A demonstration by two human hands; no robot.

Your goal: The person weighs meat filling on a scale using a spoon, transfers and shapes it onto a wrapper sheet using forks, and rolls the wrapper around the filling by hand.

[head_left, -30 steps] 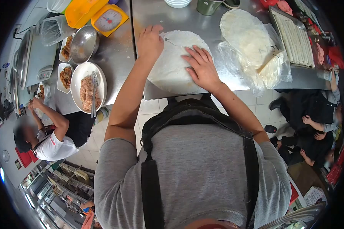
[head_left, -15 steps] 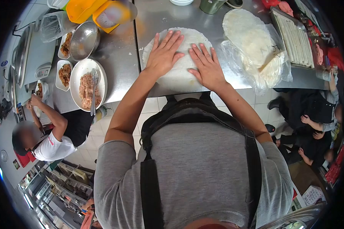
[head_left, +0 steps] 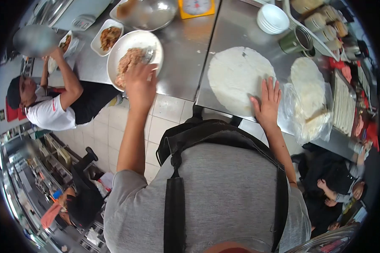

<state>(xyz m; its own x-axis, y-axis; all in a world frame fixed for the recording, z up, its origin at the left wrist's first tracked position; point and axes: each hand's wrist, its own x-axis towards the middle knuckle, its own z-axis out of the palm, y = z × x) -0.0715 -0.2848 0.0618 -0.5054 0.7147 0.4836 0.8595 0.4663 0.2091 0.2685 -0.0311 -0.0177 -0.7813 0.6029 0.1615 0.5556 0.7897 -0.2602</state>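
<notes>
A round white sheet of dough (head_left: pixel 236 76) lies flat on the steel table. On its right edge rests my right hand (head_left: pixel 267 101), fingers apart and nothing in it. My left hand (head_left: pixel 140 86) is over the near right side of a white oval bowl (head_left: pixel 157 44), at the fork's handle. Its fingers are bent, and what they grip is partly hidden. Pinkish minced filling (head_left: pixel 130 61) fills part of the bowl, with the fork's head (head_left: pixel 148 54) lying on it.
More thin sheets (head_left: pixel 308 84) lie on a plastic bag at the right, beside a tray of white rolls (head_left: pixel 344 103). White bowls (head_left: pixel 273 19) and a green cup (head_left: pixel 296 40) stand behind. A metal bowl (head_left: pixel 160 14) is at the back left. A co-worker (head_left: pixel 50 105) stands left.
My left hand has left the dough sheet and moved left to the bowl of filling. My right hand stays on the sheet, nearer its right edge. The view has swung left.
</notes>
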